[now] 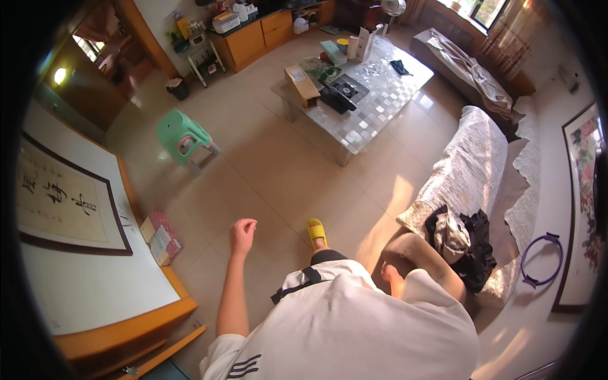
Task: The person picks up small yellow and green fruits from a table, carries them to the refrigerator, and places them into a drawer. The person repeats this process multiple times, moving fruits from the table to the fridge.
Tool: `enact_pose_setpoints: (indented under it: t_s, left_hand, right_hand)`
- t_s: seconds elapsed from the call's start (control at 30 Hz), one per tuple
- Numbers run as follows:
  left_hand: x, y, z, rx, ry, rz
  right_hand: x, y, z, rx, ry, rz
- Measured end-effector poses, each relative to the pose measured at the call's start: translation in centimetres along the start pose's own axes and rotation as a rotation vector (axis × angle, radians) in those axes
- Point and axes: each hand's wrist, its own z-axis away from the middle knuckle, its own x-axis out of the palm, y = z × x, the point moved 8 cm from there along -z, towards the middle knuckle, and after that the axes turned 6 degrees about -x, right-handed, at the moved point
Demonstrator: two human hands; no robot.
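My left hand (242, 237) is held out over the tiled floor, at the end of a bare forearm. Its fingers are curled in together, and nothing shows in them. My right hand (389, 275) is close to my body, beside the brown sofa arm (424, 258). The white sleeve and shirt hide part of that arm, and its fingers are too small to make out. A heap of black and beige clothes (461, 244) lies on the sofa, to the right of that hand. One foot in a yellow slipper (316, 232) stands on the floor ahead of me.
A glass-topped table (380, 107) stands ahead, with boxes and a black device on it. The green plastic stool (182, 136) is at left. Near the left wall sits a pink and white box (163, 239). A patterned cover (465, 152) drapes the sofa; a purple ring (542, 260) hangs right.
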Motion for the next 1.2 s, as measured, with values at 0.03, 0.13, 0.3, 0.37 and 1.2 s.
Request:
enact_pose_setpoints:
  t_s: [0.03,0.13,0.3,0.37,1.2]
  left_hand:
    - [1.8,-0.2,-2.6,0.025,-0.051,-0.096]
    - [3.4,-14.1,-3.4,-0.162,-0.167,-0.243]
    - [0.2,-36.2,10.0,-1.343,-0.682,-0.452]
    - [-2.8,-34.2,11.7,-1.46,-0.48,-0.187]
    - [13.8,8.1,-72.2,-0.235,-0.455,0.112]
  right_hand:
    - [-2.3,-5.4,-1.7,-0.169,0.062,0.077]
    - [-10.5,-17.5,-12.0,-0.394,0.126,0.081]
    - [-29.9,-39.2,-16.9,-0.562,0.361,-0.393]
    - [-34.6,-43.5,-18.6,-0.605,0.422,-0.469]
    - [-40.6,-43.9,-42.5,-0.058,0.283,-0.213]
